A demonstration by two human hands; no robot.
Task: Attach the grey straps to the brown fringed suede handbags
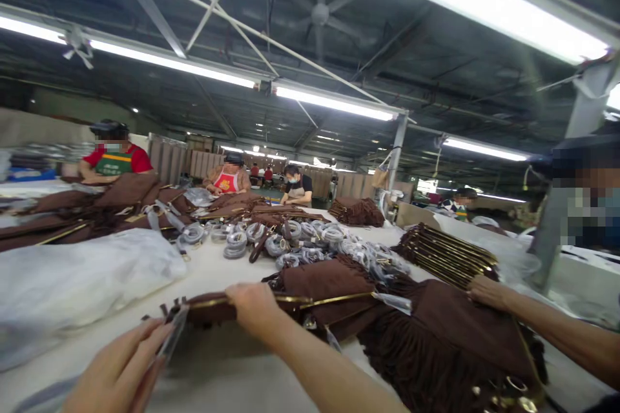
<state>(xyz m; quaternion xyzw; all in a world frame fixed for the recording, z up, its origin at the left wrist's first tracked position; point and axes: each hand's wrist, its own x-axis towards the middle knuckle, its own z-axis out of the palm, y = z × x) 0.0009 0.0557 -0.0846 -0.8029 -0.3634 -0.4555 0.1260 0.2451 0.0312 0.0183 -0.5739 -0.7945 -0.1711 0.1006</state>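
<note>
My right hand [256, 313] grips the top edge of a brown bag [210, 311] with a gold zipper, held up over the table. At the bag's left end, the fingers of my left hand [121, 361] close on a clear plastic wrap [175, 335]. Just right of my right hand lies another brown bag [324, 281], and its gold zipper has a plastic-wrapped end. A larger brown fringed bag [465, 322] with gold rings lies at the right. Another person's hand [489, 293] rests at its top edge.
Several plastic-wrapped coiled straps [290, 232] lie mid-table. A row of gold-edged brown bags [445, 251] stands at the right. White plastic sheeting [87, 277] covers the left side, with a brown pile [126, 193] behind. Several people sit beyond, and one person [591, 193] is close at right.
</note>
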